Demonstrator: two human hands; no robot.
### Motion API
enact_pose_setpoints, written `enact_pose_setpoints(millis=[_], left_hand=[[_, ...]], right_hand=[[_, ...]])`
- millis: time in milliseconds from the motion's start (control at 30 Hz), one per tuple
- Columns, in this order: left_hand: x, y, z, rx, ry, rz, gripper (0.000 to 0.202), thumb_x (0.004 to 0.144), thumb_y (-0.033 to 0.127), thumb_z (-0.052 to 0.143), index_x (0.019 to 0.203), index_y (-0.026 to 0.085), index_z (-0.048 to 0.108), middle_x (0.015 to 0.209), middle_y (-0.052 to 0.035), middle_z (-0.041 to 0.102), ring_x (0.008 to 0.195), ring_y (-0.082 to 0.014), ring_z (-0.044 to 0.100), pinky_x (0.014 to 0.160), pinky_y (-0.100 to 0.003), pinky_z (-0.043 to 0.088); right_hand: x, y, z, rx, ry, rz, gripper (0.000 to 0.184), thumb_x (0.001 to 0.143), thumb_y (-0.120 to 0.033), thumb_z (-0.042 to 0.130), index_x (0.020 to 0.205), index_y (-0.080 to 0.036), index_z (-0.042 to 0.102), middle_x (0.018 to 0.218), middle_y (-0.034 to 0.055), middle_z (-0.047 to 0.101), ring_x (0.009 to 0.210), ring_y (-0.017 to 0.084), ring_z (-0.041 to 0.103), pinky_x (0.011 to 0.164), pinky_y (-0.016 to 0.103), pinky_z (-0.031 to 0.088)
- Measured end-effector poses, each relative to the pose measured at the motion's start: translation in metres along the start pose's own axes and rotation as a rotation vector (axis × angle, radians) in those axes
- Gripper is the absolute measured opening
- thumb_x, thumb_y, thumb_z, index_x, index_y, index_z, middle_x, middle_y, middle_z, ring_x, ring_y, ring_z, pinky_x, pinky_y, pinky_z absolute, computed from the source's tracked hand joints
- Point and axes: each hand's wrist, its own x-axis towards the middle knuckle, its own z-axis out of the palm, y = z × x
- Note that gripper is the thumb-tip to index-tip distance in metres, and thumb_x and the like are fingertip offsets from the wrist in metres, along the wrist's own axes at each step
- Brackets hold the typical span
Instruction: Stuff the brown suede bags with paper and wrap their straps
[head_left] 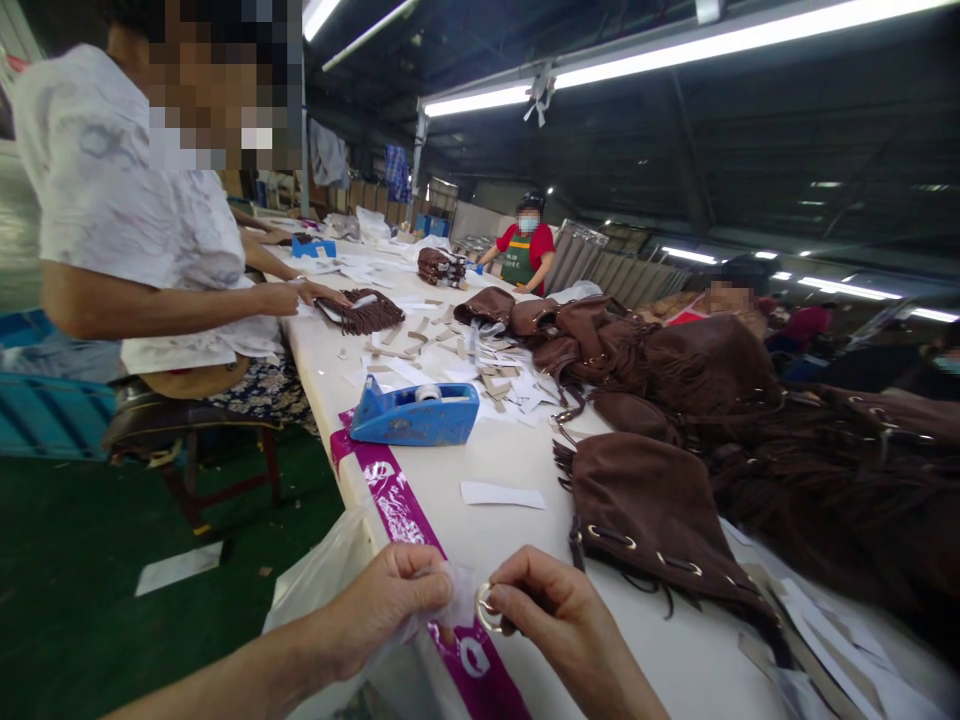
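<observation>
My right hand (559, 615) pinches a small metal ring (486, 607) at the near edge of the white table (510, 470). My left hand (390, 600) is closed on thin clear plastic (450, 590) beside the ring, part of a clear plastic bag (322, 580) that hangs off the table edge. A brown suede fringed bag (652, 515) with metal eyelets lies just right of my hands. A purple printed strip (401, 515) runs along the table edge under them.
A blue tape dispenser (416, 412) stands mid-table, a white paper slip (501, 494) near it. More brown bags (675, 360) pile up on the right, with paper scraps (487, 375) behind. A seated person (142, 210) works fringe at left; other people sit farther back.
</observation>
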Motion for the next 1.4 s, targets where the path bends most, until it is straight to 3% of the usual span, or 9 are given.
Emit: enact_pose_setpoints(millis=[300, 433, 533, 633, 767, 967, 1133, 1267, 1400], left_hand=[[-0.003, 0.005, 0.006, 0.051, -0.041, -0.054, 0.027, 0.06, 0.037, 0.071, 0.059, 0.015, 0.054, 0.048, 0.0012, 0.055, 0.041, -0.0064, 0.037, 0.044, -0.021, 0.018], [-0.005, 0.009, 0.012, 0.038, -0.078, -0.054, 0.026, 0.06, 0.035, 0.073, 0.062, 0.012, 0.062, 0.052, -0.0007, 0.06, 0.044, -0.0074, 0.043, 0.049, -0.02, 0.03], [-0.006, 0.009, 0.013, 0.03, -0.125, -0.04, 0.03, 0.064, 0.039, 0.074, 0.07, 0.011, 0.068, 0.063, -0.0052, 0.067, 0.056, -0.0119, 0.055, 0.058, -0.022, 0.038], [-0.009, 0.009, 0.012, 0.167, -0.197, -0.039, 0.033, 0.07, 0.043, 0.071, 0.071, 0.01, 0.069, 0.065, -0.0061, 0.067, 0.053, -0.0112, 0.053, 0.053, -0.021, 0.035], [-0.011, 0.008, 0.012, 0.245, -0.271, -0.075, 0.023, 0.068, 0.034, 0.067, 0.067, 0.011, 0.067, 0.061, -0.0032, 0.064, 0.053, -0.0117, 0.054, 0.055, -0.021, 0.037], [-0.01, 0.007, 0.011, 0.293, -0.278, -0.106, 0.03, 0.071, 0.042, 0.064, 0.061, 0.014, 0.058, 0.054, -0.0013, 0.059, 0.045, -0.0096, 0.048, 0.047, -0.02, 0.034], [-0.011, 0.017, 0.01, 0.323, -0.315, -0.178, 0.028, 0.068, 0.043, 0.064, 0.065, 0.015, 0.06, 0.051, -0.0015, 0.059, 0.042, -0.0112, 0.049, 0.047, -0.021, 0.038], [-0.012, 0.023, 0.016, 0.335, -0.384, -0.226, 0.03, 0.069, 0.044, 0.063, 0.067, 0.015, 0.062, 0.058, -0.0042, 0.064, 0.044, -0.0138, 0.054, 0.051, -0.026, 0.045], [-0.011, 0.023, 0.023, 0.351, -0.444, -0.213, 0.036, 0.071, 0.05, 0.063, 0.066, 0.014, 0.061, 0.065, -0.0062, 0.065, 0.047, -0.0159, 0.057, 0.056, -0.03, 0.049]], right_hand=[[-0.001, -0.002, 0.003, -0.051, 0.032, -0.051, 0.011, 0.079, -0.026, 0.066, 0.071, -0.018, 0.067, 0.063, -0.0019, 0.062, 0.063, 0.013, 0.052, 0.059, 0.022, 0.04], [-0.001, -0.001, 0.001, -0.103, 0.024, -0.091, 0.014, 0.081, -0.027, 0.065, 0.071, -0.018, 0.067, 0.065, -0.0013, 0.063, 0.064, 0.013, 0.053, 0.059, 0.022, 0.04], [-0.002, -0.001, 0.001, -0.156, 0.016, -0.103, 0.013, 0.081, -0.026, 0.064, 0.072, -0.018, 0.068, 0.065, -0.0018, 0.063, 0.064, 0.013, 0.053, 0.059, 0.021, 0.04], [-0.003, -0.002, 0.004, -0.252, -0.019, -0.136, 0.011, 0.082, -0.021, 0.062, 0.073, -0.018, 0.068, 0.066, -0.0025, 0.064, 0.064, 0.013, 0.054, 0.059, 0.021, 0.039], [-0.005, -0.005, 0.01, -0.375, -0.07, -0.186, 0.01, 0.082, -0.016, 0.06, 0.074, -0.019, 0.065, 0.066, -0.0039, 0.063, 0.063, 0.012, 0.054, 0.058, 0.02, 0.037], [-0.008, -0.006, -0.011, -0.456, -0.139, -0.074, 0.022, 0.089, -0.032, 0.053, 0.106, -0.024, 0.065, 0.096, 0.0019, 0.069, 0.089, 0.019, 0.059, 0.077, 0.026, 0.041], [-0.008, -0.005, -0.029, -0.365, -0.259, -0.025, 0.016, 0.082, -0.027, 0.055, 0.081, -0.019, 0.069, 0.072, -0.0019, 0.063, 0.071, 0.015, 0.053, 0.064, 0.024, 0.036], [-0.009, 0.0, -0.03, -0.281, -0.284, -0.013, 0.015, 0.078, -0.027, 0.059, 0.079, -0.017, 0.07, 0.064, -0.0044, 0.053, 0.063, 0.012, 0.042, 0.058, 0.023, 0.03], [-0.009, 0.006, -0.031, -0.197, -0.33, 0.012, 0.014, 0.074, -0.023, 0.06, 0.08, -0.016, 0.072, 0.067, -0.0028, 0.056, 0.065, 0.012, 0.046, 0.061, 0.023, 0.034]])
